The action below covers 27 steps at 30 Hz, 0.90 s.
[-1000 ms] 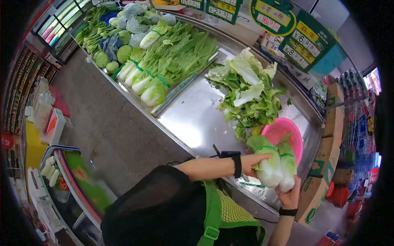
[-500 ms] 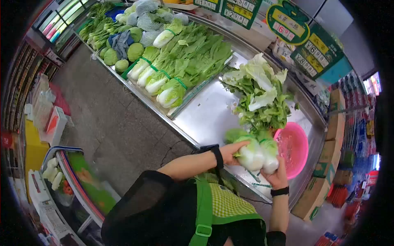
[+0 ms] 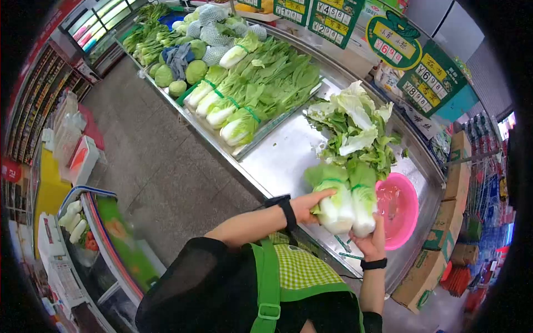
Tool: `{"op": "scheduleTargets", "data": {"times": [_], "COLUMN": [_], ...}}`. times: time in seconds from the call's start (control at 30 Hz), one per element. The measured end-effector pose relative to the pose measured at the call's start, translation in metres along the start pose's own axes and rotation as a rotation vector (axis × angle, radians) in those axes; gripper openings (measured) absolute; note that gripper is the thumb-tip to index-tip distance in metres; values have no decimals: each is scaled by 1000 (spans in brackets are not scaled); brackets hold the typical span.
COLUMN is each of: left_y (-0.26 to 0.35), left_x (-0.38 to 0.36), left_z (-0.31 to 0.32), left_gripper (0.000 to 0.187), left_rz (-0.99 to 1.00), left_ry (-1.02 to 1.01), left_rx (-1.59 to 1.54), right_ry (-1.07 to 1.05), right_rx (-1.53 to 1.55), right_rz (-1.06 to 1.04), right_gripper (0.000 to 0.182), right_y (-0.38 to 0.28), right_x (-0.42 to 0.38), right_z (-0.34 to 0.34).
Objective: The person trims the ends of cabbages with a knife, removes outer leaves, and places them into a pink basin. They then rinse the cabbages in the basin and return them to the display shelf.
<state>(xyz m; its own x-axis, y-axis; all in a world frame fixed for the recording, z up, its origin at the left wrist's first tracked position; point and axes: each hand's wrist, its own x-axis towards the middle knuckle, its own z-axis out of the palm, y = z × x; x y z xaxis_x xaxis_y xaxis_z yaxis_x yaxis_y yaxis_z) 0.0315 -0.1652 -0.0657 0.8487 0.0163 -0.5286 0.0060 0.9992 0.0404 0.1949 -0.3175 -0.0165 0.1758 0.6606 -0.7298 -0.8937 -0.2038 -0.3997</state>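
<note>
Two napa cabbages are side by side over the metal counter, white bases toward me and leafy tops pointing away. My left hand (image 3: 312, 206) is closed around the side of the left napa cabbage (image 3: 336, 208). At the base of the right napa cabbage (image 3: 363, 208), my right hand (image 3: 371, 238) grips from the outer side. Green bands circle both cabbages. Just beyond them lies a pile of loose leaves (image 3: 355, 130), and a pink basin (image 3: 408, 222) with clear contents stands to their right.
Banded napa cabbages (image 3: 239, 127) and long leafy greens (image 3: 294, 75) fill a tray at the left. Round cabbages (image 3: 196, 72) lie farther back. Green strips (image 3: 350, 255) rest on the metal counter (image 3: 277, 144) near its front edge. Price signs (image 3: 425, 77) hang behind; cardboard boxes (image 3: 425, 275) line the right.
The two cabbages have tilted in my hands, so their leafy tops and green bands show more plainly. My view has shifted slightly; both hands keep their hold.
</note>
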Motion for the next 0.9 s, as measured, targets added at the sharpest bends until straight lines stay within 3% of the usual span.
{"op": "scheduleTargets", "data": {"times": [0.1, 0.13, 0.17, 0.23, 0.37, 0.4, 0.47, 0.5, 0.53, 0.6, 0.67, 0.8, 0.83, 0.87, 0.9], "left_y": [14, 19, 23, 26, 14, 8, -5, -16, -20, -18, -5, -1, -1, -5, -9], "left_x": [-19, -29, -39, -48, -25, -9, -27, -9, 11, -6, -12, -14, -16, -19, -21], "left_z": [45, 60, 75, 89, 60, 36, 31, 2, -25, -4, 12, 25, 20, 14, 8], "left_gripper": [42, 42, 43, 44, 42, 42, 40, 40, 41, 41, 42, 44, 43, 43, 42], "left_rz": [184, 193, 282, 446, 315, 223, 37, 16, -7, 30, 74, 298, 235, 247, 146], "left_ry": [-160, -156, -207, -306, -235, -182, 164, 101, 39, 51, -104, -171, -158, -153, -63], "left_rx": [178, 179, 284, 437, 238, 122, 22, -28, -75, -13, 46, 157, 148, 142, 49], "right_ry": [-153, -162, -142, -199, -175, -171, -165, -103, -46, 26, -23, -78, -127, -135, -64], "right_rx": [-76, -77, -99, -131, -155, -126, -76, -217, -128, -35, -67, -45, -51, -58, -30], "right_rz": [-251, -247, -377, -545, -527, -360, -33, -126, -46, 39, -149, -333, -190, -181, -74], "right_gripper": [43, 43, 45, 50, 41, 40, 38, 36, 36, 36, 36, 38, 38, 38, 38], "right_y": [-19, -22, -24, -31, -27, -23, -12, 2, 5, 1, 0, 2, -3, -1, 2], "right_x": [-30, -42, -52, -51, -32, -18, 14, 34, 19, -4, -13, -24, -10, -1, 8], "right_z": [29, 44, 56, 43, 34, 22, -8, -40, -21, 5, 9, 39, 20, 8, 0]}}
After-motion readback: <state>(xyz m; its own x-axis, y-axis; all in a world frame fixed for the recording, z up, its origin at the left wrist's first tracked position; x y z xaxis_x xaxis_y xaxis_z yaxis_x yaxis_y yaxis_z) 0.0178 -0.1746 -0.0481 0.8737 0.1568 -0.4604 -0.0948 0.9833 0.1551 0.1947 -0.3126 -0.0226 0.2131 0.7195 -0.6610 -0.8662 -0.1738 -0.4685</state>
